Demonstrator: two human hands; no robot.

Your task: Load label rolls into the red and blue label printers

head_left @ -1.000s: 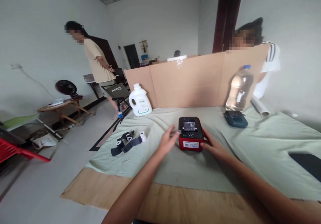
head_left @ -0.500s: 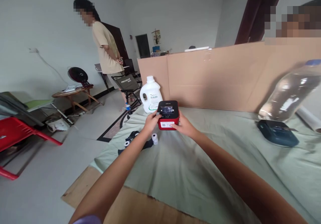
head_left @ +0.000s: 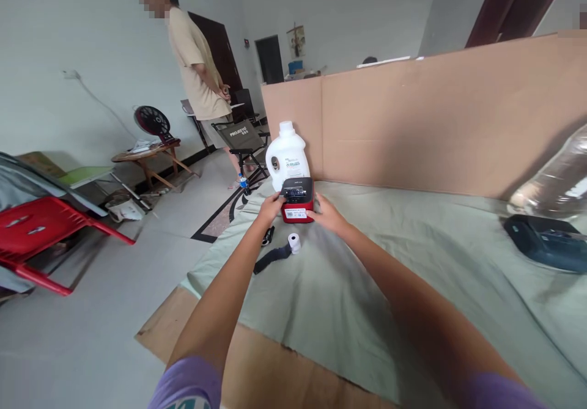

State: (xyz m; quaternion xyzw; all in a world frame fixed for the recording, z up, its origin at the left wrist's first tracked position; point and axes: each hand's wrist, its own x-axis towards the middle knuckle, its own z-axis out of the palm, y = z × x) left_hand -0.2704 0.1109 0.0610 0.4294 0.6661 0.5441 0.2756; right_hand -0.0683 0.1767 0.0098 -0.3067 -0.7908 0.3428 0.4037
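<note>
A small red and black label printer (head_left: 297, 212) stands upright on the green cloth, close in front of a white jug-shaped detergent bottle (head_left: 288, 152). My left hand (head_left: 270, 207) grips its left side, the thumb near the dark top. Against its right side and lower front corner rest the fingers and thumb of my right hand (head_left: 329, 216). Just nearer to me is a white paper roll (head_left: 294, 243), beside a dark strip (head_left: 273, 258). A small black item (head_left: 268, 236) lies partly hidden behind my left forearm.
A tall cardboard panel (head_left: 403, 121) borders the back of the cloth-covered surface (head_left: 358, 329). On the right are a dark blue device (head_left: 541, 244) and a large clear plastic bottle (head_left: 557, 176). A person (head_left: 197, 66) stands beyond a folding chair (head_left: 241, 137); a red chair (head_left: 41, 232) is left.
Both hands have moved the printer left and back, so it now overlaps the detergent bottle's lower part. The view has shifted, with the background and cloth appearing farther right.
</note>
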